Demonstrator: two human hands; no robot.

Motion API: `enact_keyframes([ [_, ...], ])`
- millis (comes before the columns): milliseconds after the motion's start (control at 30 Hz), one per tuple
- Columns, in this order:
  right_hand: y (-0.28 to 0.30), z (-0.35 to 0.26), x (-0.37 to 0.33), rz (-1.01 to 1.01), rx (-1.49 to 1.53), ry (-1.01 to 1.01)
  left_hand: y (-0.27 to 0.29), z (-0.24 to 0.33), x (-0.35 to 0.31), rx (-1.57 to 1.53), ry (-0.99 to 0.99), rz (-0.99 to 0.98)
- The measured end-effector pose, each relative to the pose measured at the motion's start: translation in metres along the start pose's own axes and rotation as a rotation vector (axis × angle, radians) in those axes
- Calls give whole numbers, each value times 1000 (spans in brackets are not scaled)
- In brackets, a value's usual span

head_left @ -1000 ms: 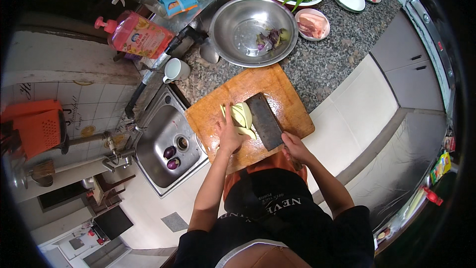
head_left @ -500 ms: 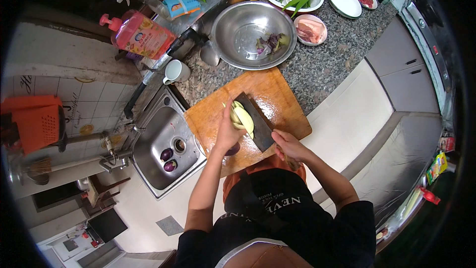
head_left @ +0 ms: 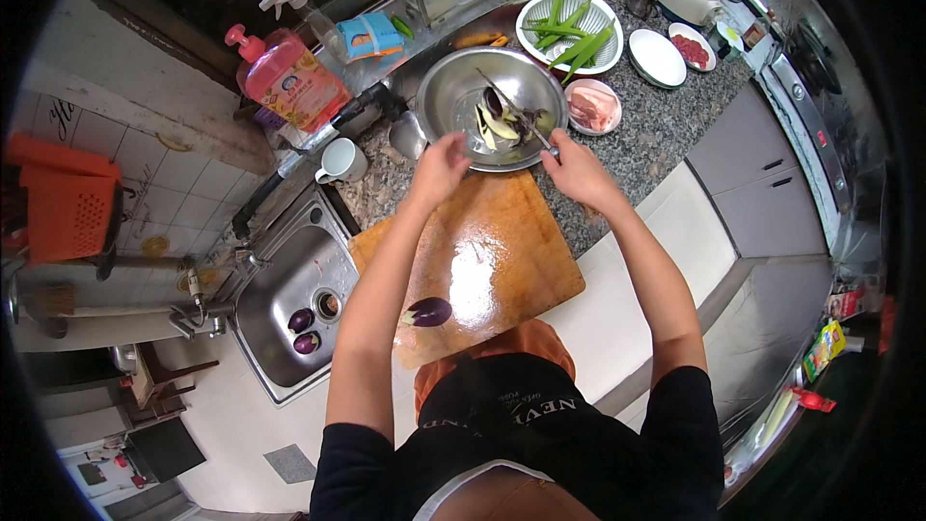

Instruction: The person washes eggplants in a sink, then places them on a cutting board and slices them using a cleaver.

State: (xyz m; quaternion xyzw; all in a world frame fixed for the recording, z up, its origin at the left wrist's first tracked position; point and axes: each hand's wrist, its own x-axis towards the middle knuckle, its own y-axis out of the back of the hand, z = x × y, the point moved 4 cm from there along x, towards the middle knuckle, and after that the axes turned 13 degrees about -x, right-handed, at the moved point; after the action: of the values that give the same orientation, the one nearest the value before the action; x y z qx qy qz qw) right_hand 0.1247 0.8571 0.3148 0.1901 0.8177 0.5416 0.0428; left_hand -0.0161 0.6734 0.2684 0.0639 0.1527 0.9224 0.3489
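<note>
My right hand (head_left: 577,172) grips the handle of a cleaver (head_left: 516,108), whose dark blade is seen edge-on, reaching over a steel bowl (head_left: 439,125). Pale eggplant slices (head_left: 498,125) with dark skin lie in that bowl beside purple peelings or scraps. At the bowl's near left rim is my left hand (head_left: 441,170), fingers apart and slightly bent, holding nothing; whether it touches the rim I cannot tell. Below both hands lies a wet wooden cutting board (head_left: 521,241). One small purple eggplant (head_left: 428,312) rests near its lower left edge.
Two eggplants (head_left: 304,330) lie in the sink (head_left: 258,307) at left. A white mug (head_left: 342,161) and a ladle (head_left: 407,137) sit left of the bowl. Beyond it are a white colander (head_left: 617,50) of green pods, a dish of raw meat (head_left: 592,107) and a white plate (head_left: 658,59).
Both hands and the cleaver have moved from the cutting board forward to the bowl. The eggplant slices are now in the bowl, and the whole eggplant on the board has come into full view.
</note>
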Motion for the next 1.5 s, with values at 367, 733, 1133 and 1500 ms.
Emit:
enact_keyframes([
  [367,-13,-32,-90,-442,754,-348,26,-61,-271,215,233,125],
  [733,-83,-74,-154,-672,384,-156,30,-67,-237,320,134,254],
  [1133,-60,-111,-180,-726,-191,277,-6,-102,-256,306,-78,425],
  [1500,-71,-110,-162,-1018,-260,254,-7,-110,-257,279,-46,407],
])
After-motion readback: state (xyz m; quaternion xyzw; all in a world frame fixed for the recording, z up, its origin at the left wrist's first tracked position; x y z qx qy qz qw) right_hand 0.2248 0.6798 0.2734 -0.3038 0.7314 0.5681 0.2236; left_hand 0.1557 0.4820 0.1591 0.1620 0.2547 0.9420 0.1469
